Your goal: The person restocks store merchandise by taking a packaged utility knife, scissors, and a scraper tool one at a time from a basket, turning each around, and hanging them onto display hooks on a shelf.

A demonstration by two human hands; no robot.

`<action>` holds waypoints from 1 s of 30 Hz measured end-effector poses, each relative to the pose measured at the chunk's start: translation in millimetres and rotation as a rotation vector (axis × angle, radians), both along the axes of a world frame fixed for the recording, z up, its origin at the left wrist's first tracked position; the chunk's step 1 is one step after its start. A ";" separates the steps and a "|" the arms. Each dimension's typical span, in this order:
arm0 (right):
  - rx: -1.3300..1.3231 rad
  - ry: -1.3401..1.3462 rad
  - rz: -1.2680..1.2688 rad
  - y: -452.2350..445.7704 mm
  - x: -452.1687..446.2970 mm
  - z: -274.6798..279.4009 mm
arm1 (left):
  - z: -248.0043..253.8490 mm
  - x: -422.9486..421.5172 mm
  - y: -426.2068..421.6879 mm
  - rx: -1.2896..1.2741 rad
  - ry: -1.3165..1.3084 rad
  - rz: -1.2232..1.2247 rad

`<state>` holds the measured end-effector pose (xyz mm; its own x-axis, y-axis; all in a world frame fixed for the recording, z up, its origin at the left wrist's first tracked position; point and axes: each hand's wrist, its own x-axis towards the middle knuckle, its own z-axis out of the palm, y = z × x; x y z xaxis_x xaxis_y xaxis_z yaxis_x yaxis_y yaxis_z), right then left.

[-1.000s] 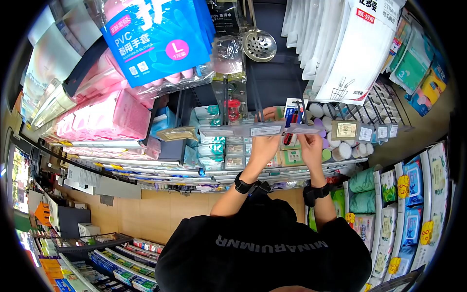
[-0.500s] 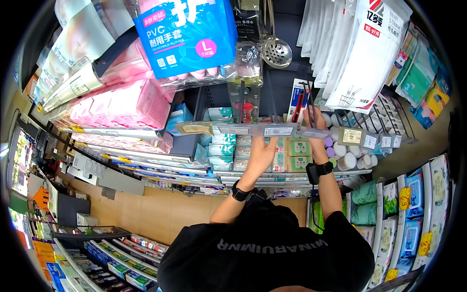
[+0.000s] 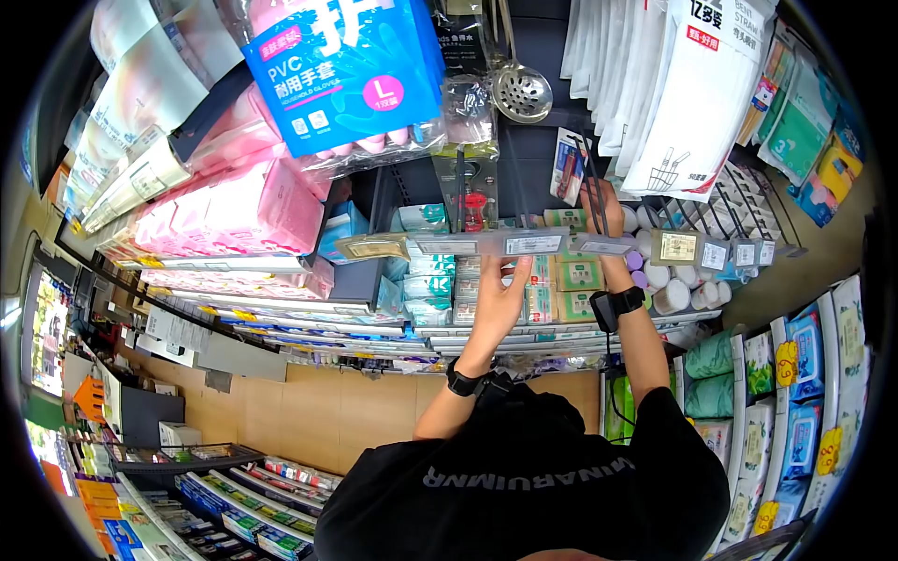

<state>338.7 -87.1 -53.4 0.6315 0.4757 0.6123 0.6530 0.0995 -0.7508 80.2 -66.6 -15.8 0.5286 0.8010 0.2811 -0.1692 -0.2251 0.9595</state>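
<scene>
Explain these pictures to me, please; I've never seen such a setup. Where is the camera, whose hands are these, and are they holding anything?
There is no machine: this is a person working bare-handed. Every picture comes from one head-worn camera looking forward and down, so the black shirt shows at the bottom. Ahead are shop goods: a slotted ladle, a blue glove pack and white straw packs above, green-labelled packs stacked below. The left hand is at the price labels, thumb spread. The right hand is raised beside a small carded item. I can't tell whether either hand grips anything.
</scene>
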 end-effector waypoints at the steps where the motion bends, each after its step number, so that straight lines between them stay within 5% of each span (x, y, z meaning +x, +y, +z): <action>1: -0.003 0.001 -0.007 -3.3 2.9 -7.3 | -1.4 0.8 -1.2 -0.003 0.001 -0.007; 3: 0.065 0.115 0.142 -9.6 10.9 -24.6 | -5.0 3.6 -3.3 -0.025 0.016 -0.033; 4: 0.149 0.476 0.243 -21.0 0.0 -18.6 | -5.8 4.3 -5.0 -0.031 0.016 -0.041; 9: -0.067 0.110 0.153 -97.7 -46.8 3.5 | -9.8 12.9 -20.2 -0.110 0.048 -0.207; 11: -0.121 0.446 0.270 -130.2 -60.6 3.2 | -12.4 19.9 -30.4 -0.137 0.034 -0.260; 14: -0.104 0.514 0.245 -168.5 -94.5 40.5 | -6.1 28.2 -48.6 -0.163 0.017 -0.376; 30: 0.129 0.568 -0.422 -373.4 -182.7 51.6 | -11.4 87.5 -207.9 -0.192 0.099 -1.098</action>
